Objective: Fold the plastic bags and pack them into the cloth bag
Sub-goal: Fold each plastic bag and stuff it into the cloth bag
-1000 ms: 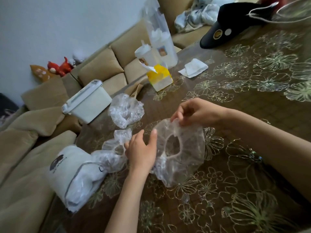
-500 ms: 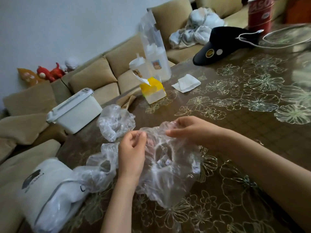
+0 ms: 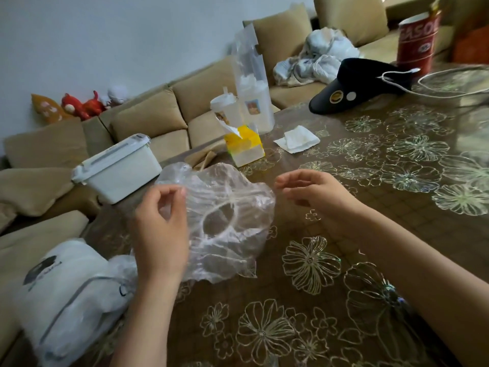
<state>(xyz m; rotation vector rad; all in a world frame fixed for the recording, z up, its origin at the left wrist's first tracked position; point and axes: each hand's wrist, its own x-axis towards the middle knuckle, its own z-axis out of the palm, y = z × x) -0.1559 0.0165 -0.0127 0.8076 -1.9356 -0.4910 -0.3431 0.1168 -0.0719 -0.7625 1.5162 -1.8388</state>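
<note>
A crinkled clear plastic bag (image 3: pixel 227 221) with an elastic-rimmed opening hangs spread above the table between my hands. My left hand (image 3: pixel 161 229) pinches its left edge between thumb and fingertips. My right hand (image 3: pixel 312 192) has curled fingers at the bag's right edge, where the elastic looks pulled taut. Behind the held bag, a second crumpled plastic bag (image 3: pixel 170 172) peeks out. The white cloth drawstring bag (image 3: pixel 66 300) lies at the table's near left corner, with clear plastic (image 3: pixel 121 266) bulging from its mouth.
A white lidded box (image 3: pixel 119 168) sits at the table's left edge. Further back are a yellow tissue box (image 3: pixel 244 147), a tall clear bag with cups (image 3: pixel 251 83), a folded napkin (image 3: pixel 296 139), a black cap (image 3: pixel 352 86) and a red can (image 3: pixel 416 41). A beige sofa (image 3: pixel 148 120) runs along the left.
The plastic bag has been lifted off the table and pulled wide. My hands have moved apart, the right one out to the bag's right edge.
</note>
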